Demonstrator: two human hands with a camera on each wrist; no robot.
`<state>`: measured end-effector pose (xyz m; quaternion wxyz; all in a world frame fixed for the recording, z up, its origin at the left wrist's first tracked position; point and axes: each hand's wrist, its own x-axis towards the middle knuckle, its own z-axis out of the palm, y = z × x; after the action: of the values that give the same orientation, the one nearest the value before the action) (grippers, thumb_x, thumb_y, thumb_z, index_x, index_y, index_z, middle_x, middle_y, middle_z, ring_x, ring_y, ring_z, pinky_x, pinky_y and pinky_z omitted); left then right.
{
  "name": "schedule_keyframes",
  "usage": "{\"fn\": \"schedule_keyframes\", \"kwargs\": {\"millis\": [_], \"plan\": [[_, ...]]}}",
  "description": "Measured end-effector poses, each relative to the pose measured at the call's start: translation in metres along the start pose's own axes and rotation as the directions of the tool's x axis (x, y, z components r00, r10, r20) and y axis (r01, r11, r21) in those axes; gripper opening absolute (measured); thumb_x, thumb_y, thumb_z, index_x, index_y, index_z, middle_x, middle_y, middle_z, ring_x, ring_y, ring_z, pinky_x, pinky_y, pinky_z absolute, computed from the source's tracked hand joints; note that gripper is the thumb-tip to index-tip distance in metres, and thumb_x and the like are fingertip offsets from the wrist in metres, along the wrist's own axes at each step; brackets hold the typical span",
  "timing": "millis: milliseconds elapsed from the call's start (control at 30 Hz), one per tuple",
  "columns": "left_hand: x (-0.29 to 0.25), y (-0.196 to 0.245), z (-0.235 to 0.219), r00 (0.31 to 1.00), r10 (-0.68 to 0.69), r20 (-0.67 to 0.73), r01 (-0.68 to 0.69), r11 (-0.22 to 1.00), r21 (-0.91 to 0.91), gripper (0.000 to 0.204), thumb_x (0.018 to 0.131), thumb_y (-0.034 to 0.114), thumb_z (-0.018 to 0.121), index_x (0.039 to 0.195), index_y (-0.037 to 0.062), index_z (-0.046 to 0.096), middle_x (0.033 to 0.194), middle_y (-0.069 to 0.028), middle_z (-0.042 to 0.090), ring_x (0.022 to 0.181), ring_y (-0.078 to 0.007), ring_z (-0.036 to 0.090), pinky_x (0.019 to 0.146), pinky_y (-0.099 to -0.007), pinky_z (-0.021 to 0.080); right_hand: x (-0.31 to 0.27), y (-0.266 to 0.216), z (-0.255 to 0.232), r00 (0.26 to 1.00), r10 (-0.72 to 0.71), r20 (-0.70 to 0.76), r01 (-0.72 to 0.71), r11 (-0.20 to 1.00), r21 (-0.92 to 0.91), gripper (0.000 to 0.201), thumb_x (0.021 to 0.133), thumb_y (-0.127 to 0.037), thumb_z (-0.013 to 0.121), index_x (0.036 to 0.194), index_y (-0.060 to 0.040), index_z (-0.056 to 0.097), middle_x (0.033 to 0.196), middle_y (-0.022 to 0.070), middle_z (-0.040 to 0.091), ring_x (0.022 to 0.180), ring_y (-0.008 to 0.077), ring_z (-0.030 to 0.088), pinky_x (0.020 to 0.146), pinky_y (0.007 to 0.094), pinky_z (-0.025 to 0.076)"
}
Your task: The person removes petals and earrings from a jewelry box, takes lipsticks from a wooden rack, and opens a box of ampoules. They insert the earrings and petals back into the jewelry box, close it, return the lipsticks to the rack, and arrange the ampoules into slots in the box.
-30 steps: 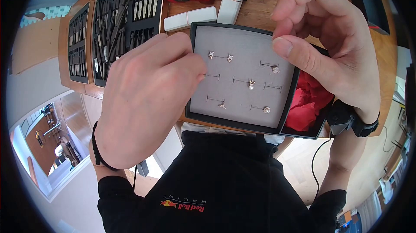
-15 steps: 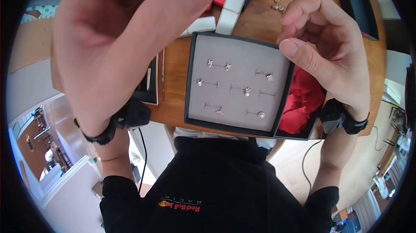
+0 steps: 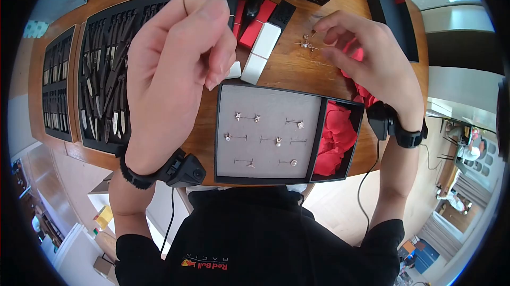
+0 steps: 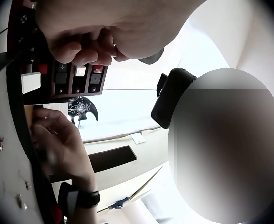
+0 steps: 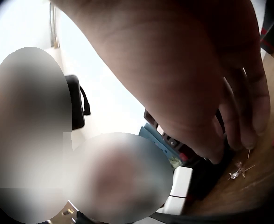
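Right hand (image 3: pixel 366 57) reaches forward over the brown wooden bench (image 3: pixel 289 70); its fingers (image 3: pixel 325 21) are curled and drawn together just above the small cluster of loose silver stud earrings (image 3: pixel 306 43), apparently pinching one thin post, though the right wrist view shows only a fingertip meeting a fine pin beside the cluster (image 5: pixel 238 171), so the grip is not certain. The earrings lie just to the left of those fingertips, far side of the black jewellery box with grey foam insert (image 3: pixel 268 132), posts roughly flat on the wood. Right hand clearly the nearer. Left hand (image 3: pixel 178 68) is raised well above the bench, fingers curled with thumb pressed to fingertips; whether anything small sits between them cannot be told. Foam insert carries seven studs in three rows; red crumpled tissue (image 3: pixel 334 137) fills the side compartment. Black trays of metal hand tools (image 3: pixel 109 68) to the left; white and red rectangular cases (image 3: pixel 260 39) beyond the box. Readable writing: "Red Bull Racing" on the person's black shirt (image 3: pixel 207 263).
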<state>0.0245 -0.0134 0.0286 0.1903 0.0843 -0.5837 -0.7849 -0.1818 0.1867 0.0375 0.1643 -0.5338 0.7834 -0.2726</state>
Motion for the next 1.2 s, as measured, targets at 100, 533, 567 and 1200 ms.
{"fn": "schedule_keyframes", "kwargs": {"millis": [100,533,567,1200], "plan": [[-0.003,-0.002,-0.002,1.000,-0.019,0.011,0.018,0.999,0.046,0.028,0.112,0.020,0.048,0.087,0.0075,0.046,0.073,-0.0020,0.046,0.067,-0.0092,0.043,0.063,-0.0229,0.035,0.011,-0.001,0.003,0.997,-0.048,0.059,0.055,0.991,-0.123,0.020,0.091,-0.001,0.074,0.111,-0.0007,0.071,0.094,0.0162,0.077,0.085,0.0296,0.077,0.074,0.0370,0.060],[-0.001,-0.003,0.011,0.997,-0.020,-0.078,0.027,0.996,0.086,0.026,0.107,0.016,0.057,0.082,0.0075,0.053,0.072,0.0016,0.050,0.067,-0.0061,0.043,0.064,-0.0232,0.035,0.030,-0.007,0.005,0.965,0.114,0.235,-0.071,0.980,-0.184,0.007,0.089,0.000,0.073,0.096,0.0015,0.073,0.079,0.0167,0.074,0.076,0.0321,0.075,0.072,0.0383,0.059],[-0.001,-0.003,0.012,0.997,-0.025,-0.078,0.032,0.996,0.082,0.026,0.106,0.016,0.058,0.082,0.0075,0.053,0.072,0.0022,0.049,0.067,-0.0057,0.042,0.064,-0.0231,0.034,0.030,-0.007,0.006,0.965,0.113,0.236,-0.069,0.980,-0.185,0.007,0.089,0.000,0.073,0.096,0.0015,0.073,0.079,0.0167,0.074,0.076,0.0321,0.075,0.072,0.0383,0.059],[-0.012,-0.012,0.009,0.966,0.057,0.253,-0.120,0.962,0.243,0.026,0.090,-0.004,0.077,0.115,-0.0028,0.069,0.105,-0.0063,0.068,0.087,-0.0099,0.064,0.077,-0.0250,0.051,-0.021,-0.054,0.018,0.979,0.160,0.128,-0.189,0.466,0.865,0.023,0.099,-0.018,0.075,0.103,-0.0010,0.060,0.083,0.0121,0.072,0.062,0.0132,0.068,0.055,0.0234,0.056]]}}
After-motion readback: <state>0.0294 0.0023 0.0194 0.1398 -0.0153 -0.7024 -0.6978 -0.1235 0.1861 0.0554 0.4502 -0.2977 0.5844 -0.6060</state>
